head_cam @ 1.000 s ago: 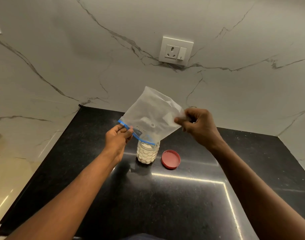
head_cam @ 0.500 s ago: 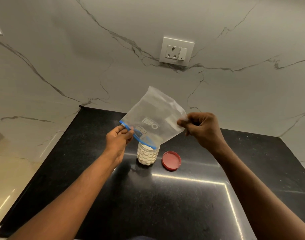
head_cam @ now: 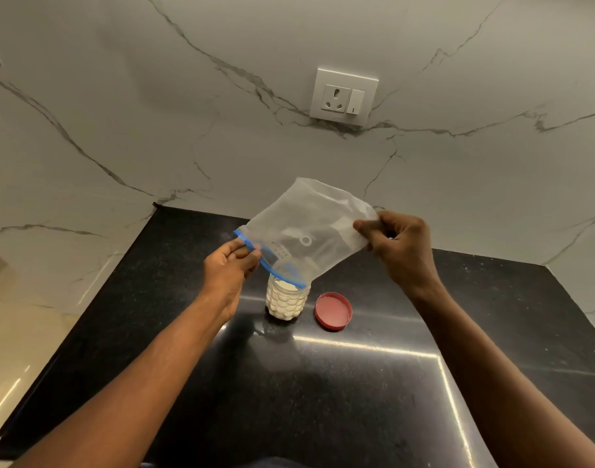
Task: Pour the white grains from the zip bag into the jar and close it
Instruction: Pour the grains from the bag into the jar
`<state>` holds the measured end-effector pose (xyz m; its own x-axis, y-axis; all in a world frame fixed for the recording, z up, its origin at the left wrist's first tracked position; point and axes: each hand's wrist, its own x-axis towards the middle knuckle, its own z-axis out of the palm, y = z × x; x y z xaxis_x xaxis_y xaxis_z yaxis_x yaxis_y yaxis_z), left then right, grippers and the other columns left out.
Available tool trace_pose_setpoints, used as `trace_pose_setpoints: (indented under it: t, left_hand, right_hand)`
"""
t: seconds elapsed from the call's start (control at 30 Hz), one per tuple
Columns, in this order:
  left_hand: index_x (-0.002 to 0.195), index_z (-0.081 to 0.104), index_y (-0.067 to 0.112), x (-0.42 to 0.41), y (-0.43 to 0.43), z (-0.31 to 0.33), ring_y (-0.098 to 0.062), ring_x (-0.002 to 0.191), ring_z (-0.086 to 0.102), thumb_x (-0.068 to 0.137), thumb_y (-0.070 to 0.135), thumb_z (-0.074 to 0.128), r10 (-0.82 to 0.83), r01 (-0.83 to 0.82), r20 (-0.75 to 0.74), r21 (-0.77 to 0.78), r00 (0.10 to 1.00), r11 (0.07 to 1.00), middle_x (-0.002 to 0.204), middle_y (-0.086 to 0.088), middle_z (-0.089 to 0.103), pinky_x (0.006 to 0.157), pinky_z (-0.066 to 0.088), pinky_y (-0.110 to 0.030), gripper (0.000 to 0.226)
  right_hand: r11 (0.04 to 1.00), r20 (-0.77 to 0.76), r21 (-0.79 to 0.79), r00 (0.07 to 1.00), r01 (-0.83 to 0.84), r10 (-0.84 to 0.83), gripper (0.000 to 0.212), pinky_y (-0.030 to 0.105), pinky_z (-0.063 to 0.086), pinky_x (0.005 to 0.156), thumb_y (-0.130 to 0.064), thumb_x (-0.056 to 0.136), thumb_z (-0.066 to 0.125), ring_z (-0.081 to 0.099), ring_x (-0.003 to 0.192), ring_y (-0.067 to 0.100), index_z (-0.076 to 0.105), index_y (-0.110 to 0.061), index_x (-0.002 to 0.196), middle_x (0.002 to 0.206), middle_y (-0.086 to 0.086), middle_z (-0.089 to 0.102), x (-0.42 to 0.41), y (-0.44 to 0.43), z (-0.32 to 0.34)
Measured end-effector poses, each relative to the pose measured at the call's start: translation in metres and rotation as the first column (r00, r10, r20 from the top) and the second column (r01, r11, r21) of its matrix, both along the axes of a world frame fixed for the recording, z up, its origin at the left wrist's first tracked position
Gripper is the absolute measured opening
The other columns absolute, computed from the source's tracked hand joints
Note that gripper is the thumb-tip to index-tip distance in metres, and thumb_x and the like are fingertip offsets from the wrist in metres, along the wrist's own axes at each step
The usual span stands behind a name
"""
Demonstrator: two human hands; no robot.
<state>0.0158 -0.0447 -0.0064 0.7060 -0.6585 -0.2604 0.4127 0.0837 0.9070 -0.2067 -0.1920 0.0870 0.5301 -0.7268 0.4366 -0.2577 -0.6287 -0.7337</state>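
Grains [head_cam: 286,302] nearly fill the jar [head_cam: 271,298] on the tabletop [head_cam: 357,400], with the zip bag [head_cam: 309,228] tipped over its mouth, apparently empty. Fingers of the left hand [head_cam: 227,271] pinch its zip edge, and those of the right hand [head_cam: 402,248] pinch its bottom corner. Pouring looks done, so the red lid [head_cam: 333,310] just beside the jar needs fitting next.

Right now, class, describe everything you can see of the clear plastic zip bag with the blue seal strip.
The clear plastic zip bag is thin, translucent and looks nearly empty, with faint printing on its side. It is held tilted, bottom raised, its blue seal strip lowest, at the mouth of the ribbed clear jar of white grains. The left hand pinches the strip's upper end; the right hand pinches a bottom corner.
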Motion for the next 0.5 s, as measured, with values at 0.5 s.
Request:
trace_pose_setpoints:
  t: [0.5]
  left_hand:
    - [0.124, 0.070, 0.013, -0.005, 0.002, 0.007, -0.021, 0.111, 0.075, 0.097, 0.006, 0.070, -0.015, 0.011, -0.056, -0.070, 0.998, 0.998, 0.119, -0.010, 0.077, 0.097, 0.059, -0.035, 0.028]
  right_hand:
    - [0.992, -0.057, 0.126, 0.998, 0.015, -0.008, 0.021, 0.028, 0.053, 0.053, -0.022, 0.095, 0.076, 0.066, 0.060, 0.022, 0.075, -0.004, 0.084, 0.072, 0.014, 0.072, -0.012, -0.007, -0.007]
